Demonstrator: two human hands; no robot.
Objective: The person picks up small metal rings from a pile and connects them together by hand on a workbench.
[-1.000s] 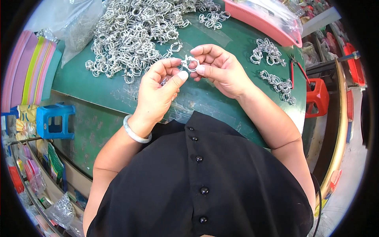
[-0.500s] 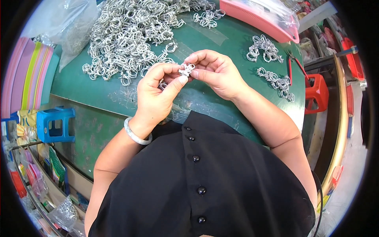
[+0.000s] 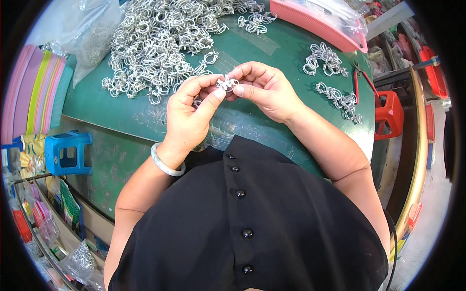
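Between my two hands is a small silvery-white metal ring piece (image 3: 226, 84), pinched by the fingertips of both. My left hand (image 3: 191, 109), with a pale bangle at its wrist, grips it between thumb and forefinger; part of another ring shows inside its curled fingers. My right hand (image 3: 269, 92) holds the right side of the same piece with thumb and fingers. Just beyond my left hand spreads a big pile of similar silvery ring pieces (image 3: 155, 46). Both hands are above the green table (image 3: 141, 114), close to its front edge.
To the right lie two small clusters of ring pieces (image 3: 324, 60) and red-handled pliers (image 3: 360, 80). A pink basket (image 3: 315, 29) stands at the back. On the left are a clear plastic bag (image 3: 90, 46), stacked coloured bins (image 3: 36, 92) and a blue stool (image 3: 68, 153); a red stool (image 3: 390, 114) is right.
The ring piece has turned a little in my fingertips and shows more of its face. My left hand has shifted slightly to the left; the right hand is nearly still.
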